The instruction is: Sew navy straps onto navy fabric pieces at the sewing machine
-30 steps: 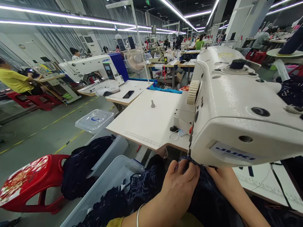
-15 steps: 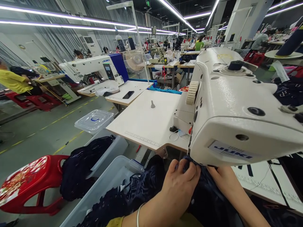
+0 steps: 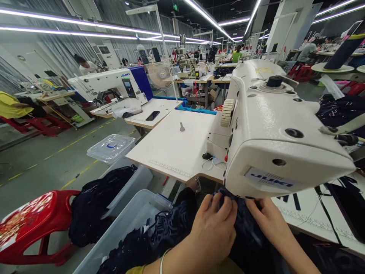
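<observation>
A white Juki sewing machine [image 3: 270, 125] fills the right half of the head view. Under its head lies dark navy lace fabric [image 3: 245, 228]. My left hand [image 3: 213, 224] rests on top of the fabric with its fingers curled, pinching the cloth just below the machine head. My right hand [image 3: 266, 219] is on the other side of the fabric, its fingertips tucked under the machine head against the cloth. More of the same dark fabric trails down to the left into a clear plastic bin [image 3: 125, 228].
The white sewing table [image 3: 176, 144] stretches behind the machine. On the floor at left are a second bin with dark fabric [image 3: 97, 201], a clear lid [image 3: 111, 146] and a red plastic stool [image 3: 31, 224]. Other machines and workers sit further back.
The view has drifted slightly to the right and down. Both hands stay on the fabric under the machine head, shifting only a little with the cloth.
</observation>
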The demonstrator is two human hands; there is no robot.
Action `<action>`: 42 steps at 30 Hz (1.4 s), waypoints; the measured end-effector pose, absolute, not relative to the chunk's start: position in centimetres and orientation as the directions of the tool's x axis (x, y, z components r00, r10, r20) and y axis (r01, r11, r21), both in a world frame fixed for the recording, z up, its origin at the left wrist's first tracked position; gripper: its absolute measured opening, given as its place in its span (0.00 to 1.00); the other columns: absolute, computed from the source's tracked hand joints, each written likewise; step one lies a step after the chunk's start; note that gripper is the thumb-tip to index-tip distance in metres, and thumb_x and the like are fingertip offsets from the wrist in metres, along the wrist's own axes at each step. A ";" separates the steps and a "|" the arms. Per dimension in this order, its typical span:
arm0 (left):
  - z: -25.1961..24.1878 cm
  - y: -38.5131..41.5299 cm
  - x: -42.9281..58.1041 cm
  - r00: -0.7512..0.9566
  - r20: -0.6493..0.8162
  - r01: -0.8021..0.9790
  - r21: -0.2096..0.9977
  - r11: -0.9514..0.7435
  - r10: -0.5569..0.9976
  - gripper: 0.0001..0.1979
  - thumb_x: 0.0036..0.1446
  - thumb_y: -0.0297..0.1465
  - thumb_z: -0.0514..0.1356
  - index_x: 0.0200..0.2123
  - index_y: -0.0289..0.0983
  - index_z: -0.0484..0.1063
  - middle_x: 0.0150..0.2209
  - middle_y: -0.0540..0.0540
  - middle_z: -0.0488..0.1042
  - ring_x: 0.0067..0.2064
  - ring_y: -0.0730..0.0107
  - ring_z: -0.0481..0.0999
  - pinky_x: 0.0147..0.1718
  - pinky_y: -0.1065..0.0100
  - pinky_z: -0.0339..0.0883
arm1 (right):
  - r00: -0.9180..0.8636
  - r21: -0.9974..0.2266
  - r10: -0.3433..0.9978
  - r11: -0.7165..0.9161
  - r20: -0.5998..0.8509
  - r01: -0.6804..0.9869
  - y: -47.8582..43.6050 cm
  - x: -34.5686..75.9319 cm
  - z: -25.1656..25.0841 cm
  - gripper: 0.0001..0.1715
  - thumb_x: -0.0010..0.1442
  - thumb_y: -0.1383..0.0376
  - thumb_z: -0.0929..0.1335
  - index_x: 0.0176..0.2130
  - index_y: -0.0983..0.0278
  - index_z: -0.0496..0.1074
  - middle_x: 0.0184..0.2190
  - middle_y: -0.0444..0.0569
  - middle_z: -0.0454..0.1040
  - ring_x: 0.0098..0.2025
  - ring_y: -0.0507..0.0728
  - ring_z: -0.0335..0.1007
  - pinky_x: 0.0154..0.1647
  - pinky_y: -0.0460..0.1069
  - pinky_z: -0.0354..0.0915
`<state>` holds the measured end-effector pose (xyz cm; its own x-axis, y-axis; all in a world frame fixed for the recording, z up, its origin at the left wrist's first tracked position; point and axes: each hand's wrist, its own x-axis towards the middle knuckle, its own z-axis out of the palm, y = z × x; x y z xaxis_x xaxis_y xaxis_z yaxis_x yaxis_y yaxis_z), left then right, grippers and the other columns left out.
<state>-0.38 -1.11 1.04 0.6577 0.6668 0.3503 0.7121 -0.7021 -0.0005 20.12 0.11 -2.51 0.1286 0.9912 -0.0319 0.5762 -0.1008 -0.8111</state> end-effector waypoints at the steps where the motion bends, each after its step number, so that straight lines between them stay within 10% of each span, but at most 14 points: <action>1: 0.9 -1.1 -0.5 0.678 0.360 0.696 -0.033 -0.717 0.641 0.20 0.65 0.32 0.52 0.59 0.34 0.65 0.57 0.42 0.69 0.57 0.59 0.64 0.58 0.59 0.54 | 0.137 -0.817 0.991 -0.087 -0.009 0.570 -0.1 19.9 -2.6 0.16 0.62 0.51 0.62 0.39 0.60 0.68 0.27 0.46 0.74 0.29 0.58 0.72 0.28 0.49 0.65; 23: 0.5 -1.5 -0.1 0.700 0.351 0.686 -0.088 -0.722 0.622 0.22 0.69 0.34 0.48 0.63 0.35 0.62 0.61 0.45 0.66 0.60 0.63 0.59 0.54 0.60 0.50 | 0.165 -0.686 0.986 -0.118 0.003 0.718 0.6 19.2 -1.7 0.22 0.60 0.50 0.57 0.24 0.58 0.66 0.18 0.46 0.70 0.19 0.56 0.61 0.22 0.49 0.56; 37: -0.2 -1.4 -0.1 0.684 0.416 0.712 -0.207 -0.671 0.599 0.21 0.66 0.34 0.52 0.59 0.36 0.67 0.59 0.44 0.67 0.59 0.61 0.61 0.53 0.64 0.53 | 0.203 -0.728 0.977 -0.190 -0.071 0.659 0.8 19.5 -2.5 0.19 0.58 0.50 0.61 0.27 0.59 0.70 0.17 0.45 0.68 0.19 0.57 0.60 0.22 0.49 0.56; 42: -1.1 -0.9 -0.1 0.636 0.503 0.735 -0.166 -0.657 0.585 0.20 0.62 0.31 0.56 0.56 0.37 0.71 0.53 0.44 0.72 0.55 0.62 0.65 0.51 0.64 0.54 | 0.250 -0.860 0.965 -0.061 0.078 0.506 1.3 19.8 -4.0 0.20 0.60 0.51 0.63 0.40 0.61 0.74 0.31 0.51 0.77 0.33 0.61 0.71 0.35 0.51 0.65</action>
